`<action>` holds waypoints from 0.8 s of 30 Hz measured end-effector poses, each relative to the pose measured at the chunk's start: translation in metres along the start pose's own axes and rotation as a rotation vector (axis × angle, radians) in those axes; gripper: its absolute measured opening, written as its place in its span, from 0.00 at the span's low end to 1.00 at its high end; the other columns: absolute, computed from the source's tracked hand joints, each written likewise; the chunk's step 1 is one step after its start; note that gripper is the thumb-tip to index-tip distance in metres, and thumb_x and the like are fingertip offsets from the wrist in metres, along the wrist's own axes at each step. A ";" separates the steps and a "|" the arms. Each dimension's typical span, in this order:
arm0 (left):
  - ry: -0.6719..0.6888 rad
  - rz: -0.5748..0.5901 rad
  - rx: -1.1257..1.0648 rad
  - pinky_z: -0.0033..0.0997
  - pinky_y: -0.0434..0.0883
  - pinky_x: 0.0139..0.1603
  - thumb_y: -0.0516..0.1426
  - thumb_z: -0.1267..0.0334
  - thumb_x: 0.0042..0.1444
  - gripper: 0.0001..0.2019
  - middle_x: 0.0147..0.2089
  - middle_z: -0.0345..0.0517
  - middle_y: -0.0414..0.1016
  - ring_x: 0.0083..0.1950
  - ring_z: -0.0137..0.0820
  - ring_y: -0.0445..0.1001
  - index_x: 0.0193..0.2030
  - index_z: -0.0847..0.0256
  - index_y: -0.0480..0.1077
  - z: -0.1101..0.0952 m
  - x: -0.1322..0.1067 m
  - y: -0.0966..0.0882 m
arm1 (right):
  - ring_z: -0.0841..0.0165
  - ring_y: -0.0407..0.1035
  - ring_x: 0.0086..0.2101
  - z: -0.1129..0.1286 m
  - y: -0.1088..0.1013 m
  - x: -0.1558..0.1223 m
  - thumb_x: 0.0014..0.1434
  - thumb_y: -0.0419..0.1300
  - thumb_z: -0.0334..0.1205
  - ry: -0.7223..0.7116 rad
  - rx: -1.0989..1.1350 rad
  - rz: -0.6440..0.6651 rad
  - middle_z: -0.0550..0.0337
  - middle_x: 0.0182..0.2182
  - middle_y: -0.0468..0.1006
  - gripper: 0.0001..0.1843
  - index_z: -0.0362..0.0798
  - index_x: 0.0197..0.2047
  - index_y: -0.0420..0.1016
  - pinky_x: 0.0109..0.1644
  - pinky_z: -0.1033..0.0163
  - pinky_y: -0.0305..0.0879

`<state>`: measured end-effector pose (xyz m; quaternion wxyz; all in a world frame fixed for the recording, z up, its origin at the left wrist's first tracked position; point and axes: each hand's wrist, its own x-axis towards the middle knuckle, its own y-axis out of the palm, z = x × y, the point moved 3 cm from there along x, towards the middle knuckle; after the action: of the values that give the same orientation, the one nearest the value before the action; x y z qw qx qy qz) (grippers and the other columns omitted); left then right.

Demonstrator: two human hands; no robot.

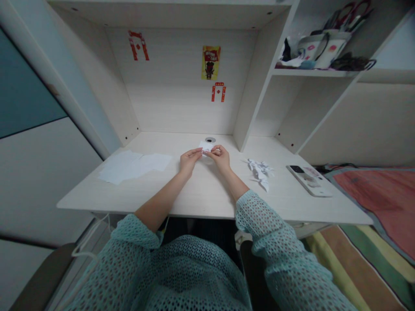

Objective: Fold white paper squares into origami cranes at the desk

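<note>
Over the middle of a white laminate bench point(207, 194), the person's left hand point(189, 160) and right hand point(220, 157) are meeting, each closed in a fingertip pinch on a small folded piece of white paper point(205, 147). That paper is being held up just off the bench, close to a round cable grommet point(210, 139), probably so both hands can reach its edges without the surface getting in the way. Teal open-knit sleeves point(269, 229) are reaching forward from the bench's front edge, which seems to keep the hands centred in the open space. Loose white paper sheets point(132, 166) are lying flat to the left, while a heap of creased white paper pieces point(259, 173) is sitting to the right, apparently kept apart from the flat sheets. A smartphone point(308, 179) is lying farther right, and a mug point(324, 49) is standing on a shelf point(311, 73), holding scissors point(348, 11).
</note>
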<state>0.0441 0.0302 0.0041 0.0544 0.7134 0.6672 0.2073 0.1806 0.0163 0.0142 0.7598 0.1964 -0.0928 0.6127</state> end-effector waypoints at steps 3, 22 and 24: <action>-0.012 -0.001 0.006 0.32 0.68 0.48 0.65 0.63 0.38 0.15 0.37 0.46 0.77 0.38 0.28 0.74 0.36 0.64 0.76 0.001 0.000 0.000 | 0.75 0.63 0.21 -0.004 -0.001 0.001 0.32 0.70 0.49 0.005 0.027 -0.017 0.71 0.18 0.66 0.25 0.50 0.25 0.58 0.29 0.67 0.61; -0.099 -0.024 0.089 0.31 0.69 0.40 0.68 0.63 0.33 0.27 0.27 0.41 0.75 0.31 0.29 0.75 0.40 0.60 0.62 0.004 -0.002 -0.001 | 0.73 0.65 0.22 -0.012 -0.010 0.010 0.40 0.64 0.48 -0.051 -0.152 -0.037 0.69 0.17 0.67 0.22 0.51 0.23 0.51 0.28 0.67 0.59; -0.091 -0.009 0.106 0.30 0.69 0.39 0.68 0.63 0.33 0.28 0.27 0.41 0.75 0.31 0.29 0.75 0.41 0.61 0.62 0.004 -0.001 -0.002 | 0.71 0.67 0.24 -0.010 -0.010 0.009 0.40 0.64 0.48 -0.055 -0.149 -0.030 0.68 0.19 0.70 0.22 0.51 0.24 0.51 0.29 0.67 0.60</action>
<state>0.0435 0.0298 -0.0005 0.0479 0.7209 0.6773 0.1386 0.1916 0.0271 0.0064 0.7787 0.1576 -0.1559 0.5870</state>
